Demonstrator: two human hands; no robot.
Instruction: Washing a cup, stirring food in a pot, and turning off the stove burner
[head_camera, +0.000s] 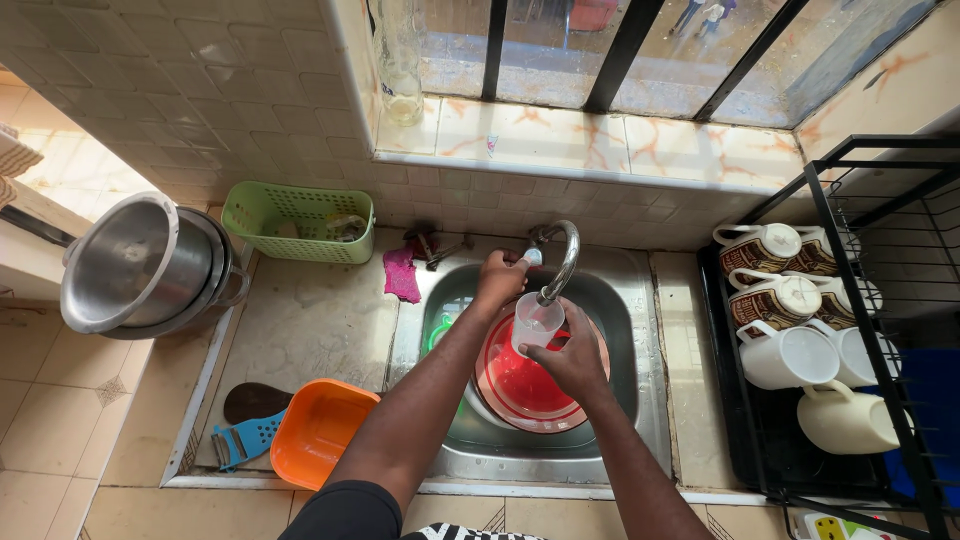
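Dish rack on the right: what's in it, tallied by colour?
Brown patterned mugs: 3
Plain white mugs: 2
Cream mug: 1
Total in the rack: 6, all lying on their sides; anything behind the frame is hidden.

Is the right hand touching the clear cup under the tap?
Touching. The head view shows the right hand wrapped around the clear cup, fingers on its side.

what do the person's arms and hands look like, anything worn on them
Both arms are bare from the upper arm down, with no gloves on the left hand or right hand. No watch, ring or bracelet shows. A dark short sleeve covers the top of the left arm.
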